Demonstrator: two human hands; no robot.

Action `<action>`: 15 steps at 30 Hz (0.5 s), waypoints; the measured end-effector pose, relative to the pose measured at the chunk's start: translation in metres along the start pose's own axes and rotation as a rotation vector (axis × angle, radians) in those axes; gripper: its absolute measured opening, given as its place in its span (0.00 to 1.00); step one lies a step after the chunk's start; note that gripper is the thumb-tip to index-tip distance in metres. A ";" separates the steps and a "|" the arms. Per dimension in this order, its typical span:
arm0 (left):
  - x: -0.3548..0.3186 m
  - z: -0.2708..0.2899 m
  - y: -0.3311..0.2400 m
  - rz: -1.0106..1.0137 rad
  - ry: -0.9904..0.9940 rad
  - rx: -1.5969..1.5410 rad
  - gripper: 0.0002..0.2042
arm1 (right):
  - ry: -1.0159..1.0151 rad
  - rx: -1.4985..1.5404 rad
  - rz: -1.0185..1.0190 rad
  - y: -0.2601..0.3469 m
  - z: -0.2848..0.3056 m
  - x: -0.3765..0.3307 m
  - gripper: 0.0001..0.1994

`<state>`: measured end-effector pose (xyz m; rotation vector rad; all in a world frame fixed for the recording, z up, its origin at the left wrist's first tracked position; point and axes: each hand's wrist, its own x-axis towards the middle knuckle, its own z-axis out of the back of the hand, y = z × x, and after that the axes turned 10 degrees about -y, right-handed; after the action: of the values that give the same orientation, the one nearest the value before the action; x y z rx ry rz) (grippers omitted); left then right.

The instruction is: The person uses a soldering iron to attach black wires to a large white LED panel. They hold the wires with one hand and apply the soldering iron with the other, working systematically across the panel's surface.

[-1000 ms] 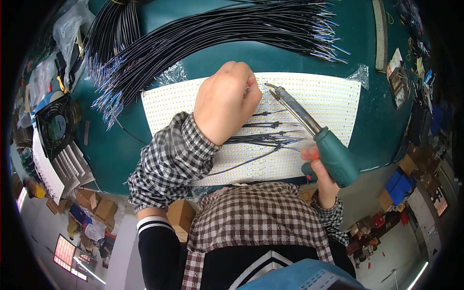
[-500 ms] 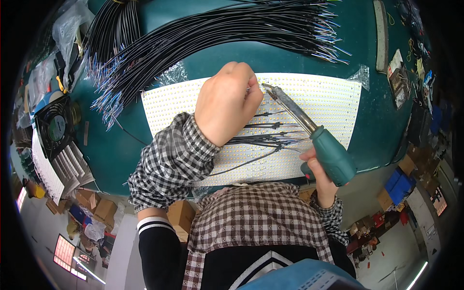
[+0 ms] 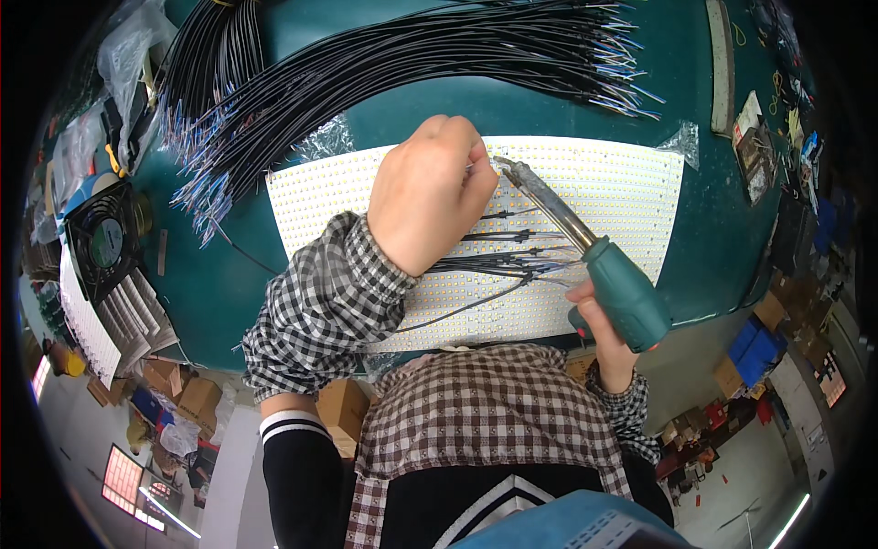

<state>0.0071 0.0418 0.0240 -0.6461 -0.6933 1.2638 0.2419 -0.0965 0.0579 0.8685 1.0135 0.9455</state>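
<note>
A white LED board (image 3: 631, 197) with rows of small yellow lights lies on the green table. Over its upper middle, my left hand (image 3: 428, 188) is closed in a pinch. A thin wire end (image 3: 470, 168) barely shows at the fingers; the rest is hidden under the hand. My right hand (image 3: 605, 331) grips a green-handled soldering iron (image 3: 626, 291) over the board's right half. Its tip points up and left, close beside the left fingertips; whether it touches the board I cannot tell. Several black cables (image 3: 489, 265) lie across the board below my left hand.
A large bundle of black cables (image 3: 412, 50) with stripped coloured ends spreads behind the board. A black fan (image 3: 105, 240) and stacked white sheets (image 3: 135, 316) sit at the left. Clear plastic film (image 3: 681, 146) lies at the board's far right corner. A small stained box (image 3: 754, 156) stands farther right.
The soldering iron has shifted very slightly left and up at its handle. My left hand stays almost in place.
</note>
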 end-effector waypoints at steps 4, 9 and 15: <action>0.001 -0.001 0.000 -0.001 -0.003 -0.010 0.05 | -0.035 0.001 0.005 -0.006 0.004 -0.004 0.23; 0.000 -0.001 0.000 0.001 -0.003 -0.009 0.05 | -0.033 -0.008 -0.020 -0.005 0.005 -0.004 0.29; 0.002 0.005 0.002 0.114 0.047 -0.211 0.05 | -0.076 0.085 0.004 0.001 0.000 -0.002 0.15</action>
<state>0.0024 0.0441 0.0263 -0.8967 -0.7660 1.2859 0.2416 -0.0977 0.0592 0.9706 0.9929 0.8714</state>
